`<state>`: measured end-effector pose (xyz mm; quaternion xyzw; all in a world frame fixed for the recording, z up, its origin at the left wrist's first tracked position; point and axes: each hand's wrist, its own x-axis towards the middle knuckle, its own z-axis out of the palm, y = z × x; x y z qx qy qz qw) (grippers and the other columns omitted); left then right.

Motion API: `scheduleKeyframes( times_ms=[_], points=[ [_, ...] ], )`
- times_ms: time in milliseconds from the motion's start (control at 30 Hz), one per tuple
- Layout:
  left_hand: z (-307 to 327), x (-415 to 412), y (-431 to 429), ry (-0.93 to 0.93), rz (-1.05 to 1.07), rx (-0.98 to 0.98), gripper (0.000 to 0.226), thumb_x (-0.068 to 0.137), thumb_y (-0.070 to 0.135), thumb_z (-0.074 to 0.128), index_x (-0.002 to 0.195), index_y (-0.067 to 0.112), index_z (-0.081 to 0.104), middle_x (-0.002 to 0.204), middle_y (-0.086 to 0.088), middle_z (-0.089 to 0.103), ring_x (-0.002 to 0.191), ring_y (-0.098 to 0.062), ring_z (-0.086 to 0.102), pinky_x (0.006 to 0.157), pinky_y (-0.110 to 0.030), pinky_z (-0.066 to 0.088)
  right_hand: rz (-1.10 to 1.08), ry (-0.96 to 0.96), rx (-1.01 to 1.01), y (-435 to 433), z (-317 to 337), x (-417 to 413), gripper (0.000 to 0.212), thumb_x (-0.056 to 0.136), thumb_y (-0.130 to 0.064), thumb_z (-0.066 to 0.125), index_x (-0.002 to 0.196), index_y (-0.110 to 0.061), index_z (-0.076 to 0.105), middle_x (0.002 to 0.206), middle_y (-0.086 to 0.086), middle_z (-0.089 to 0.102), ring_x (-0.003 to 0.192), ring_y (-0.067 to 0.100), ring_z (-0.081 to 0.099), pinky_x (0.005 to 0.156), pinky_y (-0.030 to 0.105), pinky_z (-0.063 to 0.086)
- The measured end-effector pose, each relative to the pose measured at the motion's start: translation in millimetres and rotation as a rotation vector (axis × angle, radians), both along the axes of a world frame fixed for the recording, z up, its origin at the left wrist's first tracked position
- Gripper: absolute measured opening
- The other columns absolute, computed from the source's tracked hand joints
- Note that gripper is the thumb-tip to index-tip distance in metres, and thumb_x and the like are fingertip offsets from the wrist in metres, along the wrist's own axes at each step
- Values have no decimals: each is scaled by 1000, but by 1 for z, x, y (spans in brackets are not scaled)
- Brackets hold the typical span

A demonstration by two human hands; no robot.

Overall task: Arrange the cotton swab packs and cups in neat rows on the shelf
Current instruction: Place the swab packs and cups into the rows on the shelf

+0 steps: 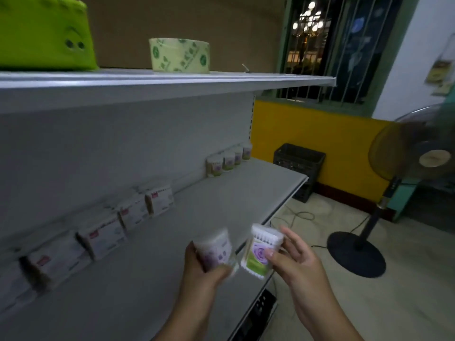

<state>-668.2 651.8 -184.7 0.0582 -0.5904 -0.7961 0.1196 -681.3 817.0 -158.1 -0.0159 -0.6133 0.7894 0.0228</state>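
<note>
Carrying step: left hand (199,264) grips a blurred white-and-purple swab cup (216,247), right hand (293,257) pinches a clear rose-labelled swab cup (261,252), over the near edge of the grey metal shelf (184,217). Next, probably: stand both upright beside the far-right cup row (229,159).

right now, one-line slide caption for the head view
Left hand holds a blurred swab cup, right hand a second cup, by the shelf where standing cups and packs line the back.

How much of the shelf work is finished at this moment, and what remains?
Done: white packs and four cups stand in rows along the back of the shelf. In hand: the left hand holds a blurred cup, the right hand a rose-label cup. Left: placing these two on the shelf.
</note>
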Motion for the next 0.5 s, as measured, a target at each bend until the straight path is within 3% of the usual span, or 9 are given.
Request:
scheduleKeyframes(
  times_ms=[100, 233, 400, 500],
  points=[
    [-6, -38, 0, -16, 50, -19, 65, 56, -2, 69, 112, 24, 52, 109, 3, 66, 88, -3, 67, 70, -22, 51, 37, 12, 68, -9, -12, -55, 57, 71, 12, 71, 114, -24, 60, 99, -10, 68, 89, 5, 68, 75, 19, 56],
    [-14, -100, -3, -23, 212, -92, 84, 32, 18, 77, 113, 21, 54, 109, -4, 67, 95, -20, 64, 79, -37, 51, 125, 62, 161, -15, -24, -137, 59, 70, -2, 80, 117, -30, 56, 111, -4, 64, 94, 5, 61, 64, 12, 50],
    [-20, -168, 0, -113, 477, -329, 87, 41, 36, 80, 118, 11, 50, 106, -11, 65, 90, -22, 64, 72, -40, 54, 315, 123, 331, -18, -24, -220, 63, 77, -16, 77, 131, -29, 47, 114, -11, 57, 95, -1, 58, 70, 9, 49],
    [-21, -202, -5, -193, 627, -433, 65, 61, 19, 84, 117, 11, 51, 106, -6, 63, 96, -23, 61, 77, -31, 48, 477, 220, 467, -22, -25, -260, 34, 77, -29, 75, 104, -41, 59, 101, -22, 65, 92, -6, 59, 72, 10, 49]
  ],
)
